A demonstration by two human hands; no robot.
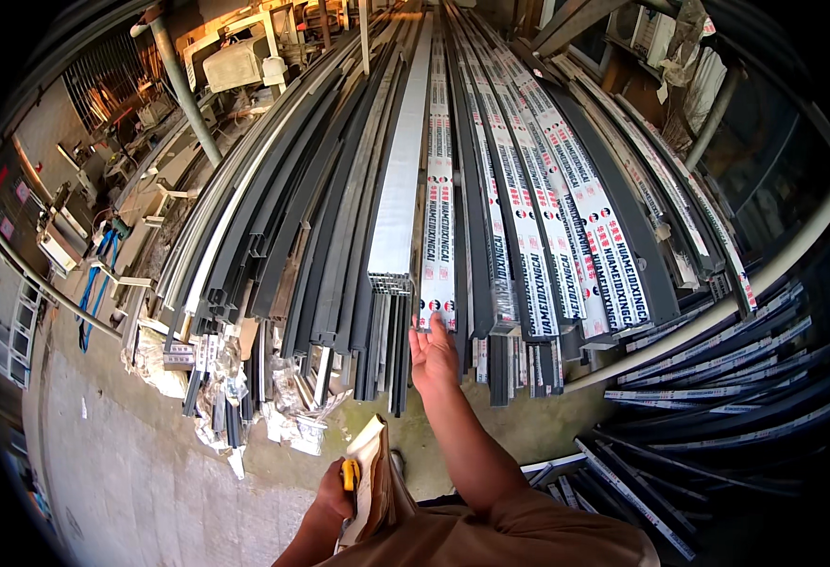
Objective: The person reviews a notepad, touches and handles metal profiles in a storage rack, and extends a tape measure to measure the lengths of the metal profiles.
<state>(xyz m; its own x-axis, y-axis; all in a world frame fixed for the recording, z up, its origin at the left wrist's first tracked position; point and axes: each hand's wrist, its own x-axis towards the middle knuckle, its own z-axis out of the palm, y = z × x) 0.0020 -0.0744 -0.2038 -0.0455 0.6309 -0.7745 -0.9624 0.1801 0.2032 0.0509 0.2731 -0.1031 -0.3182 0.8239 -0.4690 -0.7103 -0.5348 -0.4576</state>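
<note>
My right hand (433,357) reaches forward with its fingers closed on the near end of a long metal profile (437,241) wrapped in white printed film. The thumb lies over its end, and the fingertips are partly hidden. Low and to the left, my left hand (336,491) is closed around a yellow tape measure (350,474). A worn paper notebook or folded card (371,472) stands upright between that hand and my body; whether the fingers also grip it I cannot tell. Left of the film-wrapped profile lies a wide pale profile (404,161) with a hollow end.
Dark grey profiles (287,217) lie stacked lengthwise, their ends jutting toward me. More film-wrapped lengths (566,217) lie to the right. A pale rail (774,269) curves past the right side, above lower stacked profiles (717,378). Torn plastic wrapping (292,427) hangs at the left above the concrete floor (160,472).
</note>
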